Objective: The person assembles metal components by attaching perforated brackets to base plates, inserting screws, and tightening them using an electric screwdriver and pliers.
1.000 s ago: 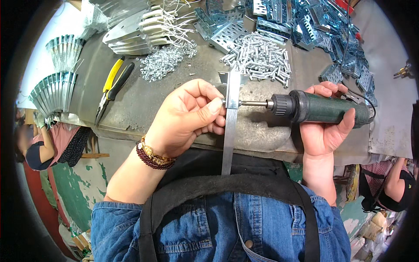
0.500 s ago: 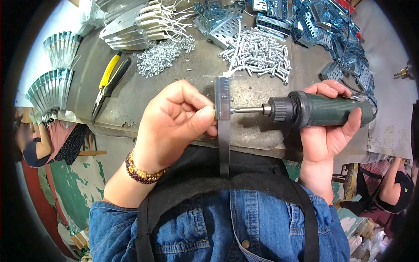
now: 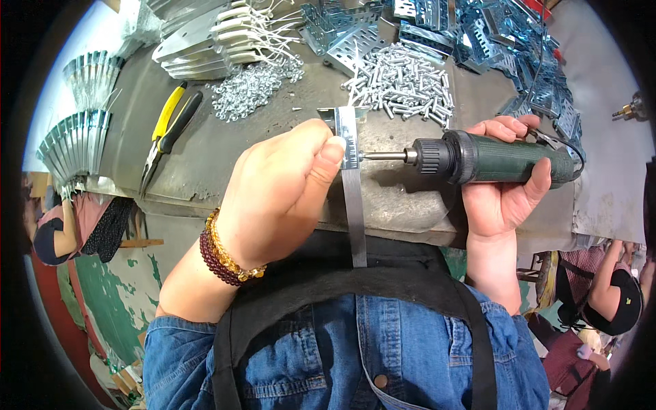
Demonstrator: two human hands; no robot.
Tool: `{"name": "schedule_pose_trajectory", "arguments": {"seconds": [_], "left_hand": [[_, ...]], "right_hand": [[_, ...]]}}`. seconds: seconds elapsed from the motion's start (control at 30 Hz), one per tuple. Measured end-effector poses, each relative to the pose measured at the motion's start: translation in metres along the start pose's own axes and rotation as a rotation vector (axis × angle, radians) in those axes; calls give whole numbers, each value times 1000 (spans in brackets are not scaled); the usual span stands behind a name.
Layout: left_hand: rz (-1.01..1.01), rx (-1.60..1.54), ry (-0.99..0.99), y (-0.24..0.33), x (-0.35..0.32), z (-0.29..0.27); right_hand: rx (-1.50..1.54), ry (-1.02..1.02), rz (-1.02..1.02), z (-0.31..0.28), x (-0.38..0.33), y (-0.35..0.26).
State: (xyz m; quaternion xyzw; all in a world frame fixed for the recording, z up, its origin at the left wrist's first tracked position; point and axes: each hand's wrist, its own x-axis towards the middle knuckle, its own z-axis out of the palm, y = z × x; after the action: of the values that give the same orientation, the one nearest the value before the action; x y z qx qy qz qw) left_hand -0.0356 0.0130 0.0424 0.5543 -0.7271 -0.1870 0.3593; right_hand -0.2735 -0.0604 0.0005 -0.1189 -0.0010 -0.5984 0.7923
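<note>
My left hand (image 3: 280, 184) is closed, thumb pressed against a shiny metal bracket (image 3: 348, 140) at the middle of the bench edge. From that bracket a flat grey metal strip (image 3: 354, 222) runs down toward my apron. My right hand (image 3: 502, 205) is wrapped round a dark green electric screwdriver (image 3: 509, 160), lying level with its bit (image 3: 386, 156) pointing left. The bit's tip meets the bracket's right side, where a screw head is too small to make out clearly. My left fingertips are hidden behind the hand and bracket.
Beyond the bracket lie a pile of screws (image 3: 410, 82) and a heap of small nuts (image 3: 256, 89). Yellow-and-black pliers (image 3: 164, 130) rest at left. Bluish perforated metal brackets (image 3: 478, 34) fill the far right; metal blades (image 3: 191, 55) are stacked far left. Other people sit at both sides.
My left hand has rolled over, so its back now shows and its fingers are curled tighter. The bracket, strip and screwdriver have shifted slightly upward in view, and the strip leans a little.
</note>
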Motion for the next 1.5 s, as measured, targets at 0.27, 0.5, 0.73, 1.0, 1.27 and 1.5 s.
{"name": "schedule_pose_trajectory", "arguments": {"seconds": [0.27, 0.5, 0.73, 1.0, 1.27, 1.5], "left_hand": [[-16, -20, 1, -2, 3, 6], [12, -61, 21, -2, 8, 13], [-88, 147, -109, 10, 4, 15], [77, -30, -178, 18, 13, 31], [260, 268, -341, 43, 33, 36], [237, 225, -265, 31, 32, 49]], "right_hand": [[-28, 57, 7, 3, 2, -5], [61, 65, 31, 0, 4, -11], [-421, -338, 45, 37, 6, -67], [-377, -256, 107, 31, -14, -44], [-962, -151, 233, 71, -48, -124], [-1893, 307, 341, 88, -93, -113]]}}
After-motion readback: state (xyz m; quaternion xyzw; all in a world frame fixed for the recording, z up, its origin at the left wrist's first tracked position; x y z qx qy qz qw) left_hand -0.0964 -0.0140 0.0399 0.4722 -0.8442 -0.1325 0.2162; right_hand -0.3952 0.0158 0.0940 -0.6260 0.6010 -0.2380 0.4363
